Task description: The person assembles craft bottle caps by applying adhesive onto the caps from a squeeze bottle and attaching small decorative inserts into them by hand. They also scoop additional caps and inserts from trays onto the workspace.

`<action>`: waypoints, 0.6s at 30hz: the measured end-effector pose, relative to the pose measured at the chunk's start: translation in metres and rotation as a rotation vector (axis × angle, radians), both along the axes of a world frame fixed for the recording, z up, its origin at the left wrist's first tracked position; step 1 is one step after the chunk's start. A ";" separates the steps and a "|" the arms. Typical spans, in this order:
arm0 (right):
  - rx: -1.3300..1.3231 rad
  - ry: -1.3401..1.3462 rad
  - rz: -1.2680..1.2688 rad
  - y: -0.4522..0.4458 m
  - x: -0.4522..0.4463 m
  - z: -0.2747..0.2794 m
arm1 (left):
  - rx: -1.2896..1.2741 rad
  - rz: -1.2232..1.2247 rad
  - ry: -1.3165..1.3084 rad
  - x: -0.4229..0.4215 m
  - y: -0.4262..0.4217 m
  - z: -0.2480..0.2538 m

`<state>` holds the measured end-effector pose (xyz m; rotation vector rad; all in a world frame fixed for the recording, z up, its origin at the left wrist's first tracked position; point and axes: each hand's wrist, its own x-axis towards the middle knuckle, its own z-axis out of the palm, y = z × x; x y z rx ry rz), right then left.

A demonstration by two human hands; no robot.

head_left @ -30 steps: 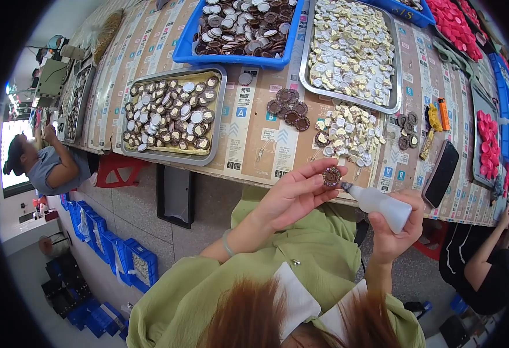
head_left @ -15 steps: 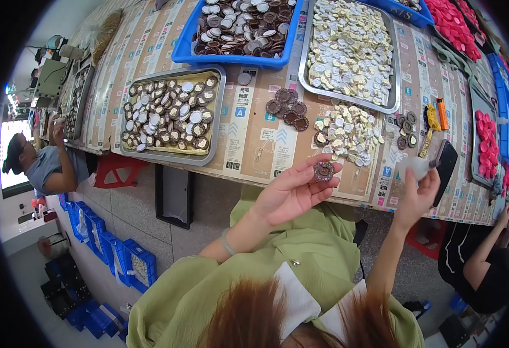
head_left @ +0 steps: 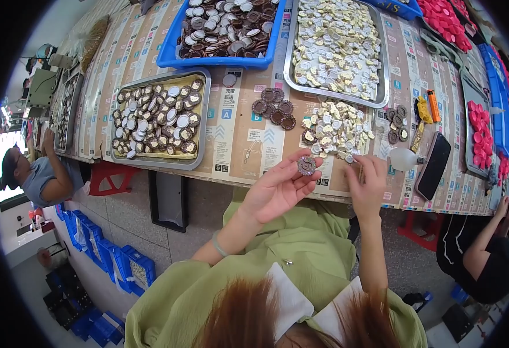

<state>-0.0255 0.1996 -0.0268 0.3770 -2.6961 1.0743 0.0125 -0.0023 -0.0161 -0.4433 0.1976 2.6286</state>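
My left hand (head_left: 283, 188) is palm up, its thumb and fingers closed around the edge of a brown round piece (head_left: 306, 166) with a beaded rim and a face-like pattern. My right hand (head_left: 366, 188) reaches to the near edge of a loose pile of small white and gold pieces (head_left: 341, 129). Its fingertips are at one of those pieces, with thumb and index finger apart. Just right of that hand, a white squeeze bottle (head_left: 404, 159) lies on the table. Beyond my left hand is a small cluster of brown round pieces (head_left: 273, 107).
A metal tray (head_left: 202, 124) of assembled pieces stands left, a blue bin (head_left: 219, 61) behind it. Another metal tray (head_left: 382, 87) holds white-gold pieces. At right are a black phone (head_left: 433, 166), an orange tool (head_left: 433, 106) and pink pieces (head_left: 479, 130). Co-workers sit at both sides.
The white bottle has left my right hand and lies on the table. That hand has moved left to the white-gold pile. My left hand still holds the brown piece.
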 end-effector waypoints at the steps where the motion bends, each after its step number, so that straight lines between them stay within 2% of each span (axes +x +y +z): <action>1: 0.045 0.028 -0.019 -0.004 -0.002 -0.003 | -0.002 0.005 0.001 0.001 0.000 0.000; 6: 0.090 0.017 -0.014 -0.007 0.000 0.003 | -0.024 0.001 0.002 0.004 0.000 -0.006; 8: -0.096 -0.277 -0.048 -0.003 0.003 0.010 | -0.028 0.001 -0.007 0.003 0.000 -0.007; 9: -0.096 -0.279 -0.049 -0.002 0.004 0.011 | -0.033 -0.002 -0.016 0.004 0.000 -0.008; 11: -0.063 -0.496 -0.147 0.000 0.003 0.012 | -0.034 -0.007 -0.020 0.003 0.001 -0.009; 12: -0.063 -0.494 -0.148 0.001 0.003 0.017 | -0.036 -0.006 -0.024 0.003 0.001 -0.010; 14: 0.210 -0.600 -0.116 0.001 0.001 0.029 | -0.027 -0.001 -0.025 0.003 0.000 -0.010; 15: 0.210 -0.600 -0.112 0.001 0.003 0.029 | -0.018 0.002 -0.025 0.003 0.000 -0.011; 17: 0.014 -0.367 -0.085 0.003 0.007 0.028 | -0.022 0.006 -0.030 0.003 -0.001 -0.010; 18: 0.015 -0.368 -0.086 0.005 0.005 0.026 | -0.026 0.005 -0.034 0.003 -0.001 -0.010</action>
